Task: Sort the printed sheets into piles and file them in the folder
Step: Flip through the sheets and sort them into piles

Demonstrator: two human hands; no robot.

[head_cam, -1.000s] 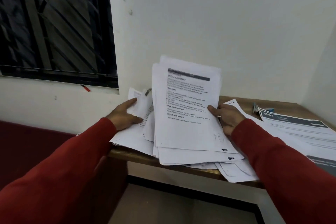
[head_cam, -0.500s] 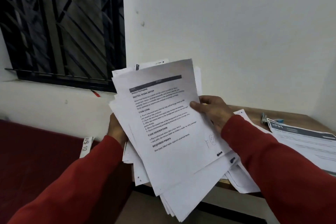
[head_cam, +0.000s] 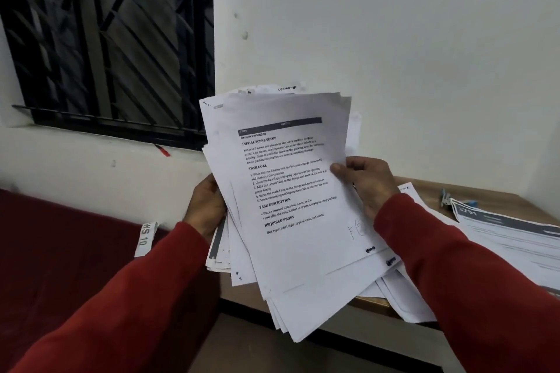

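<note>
Matt white paper sheets (head_cam: 291, 221); smooth wood table (head_cam: 497, 195); dark metal window grille (head_cam: 106, 39).

We cannot see the fingers of our left hand (head_cam: 206, 206), hidden behind the stack of sheets (head_cam: 291, 191). The sheets on the table (head_cam: 521, 239) run off the right edge, their small print too blurred to read.

White paper with black print and a dark grey header bar is seen on the stack of sheets (head_cam: 291, 206). Red is worn on both sleeves (head_cam: 472, 281). The window grille (head_cam: 106, 39) is patterned in black diagonal bars. The wall (head_cam: 394, 39) is painted white, the table (head_cam: 430, 188) is brown wood, and the floor covering (head_cam: 60, 236) is dark red.
</note>
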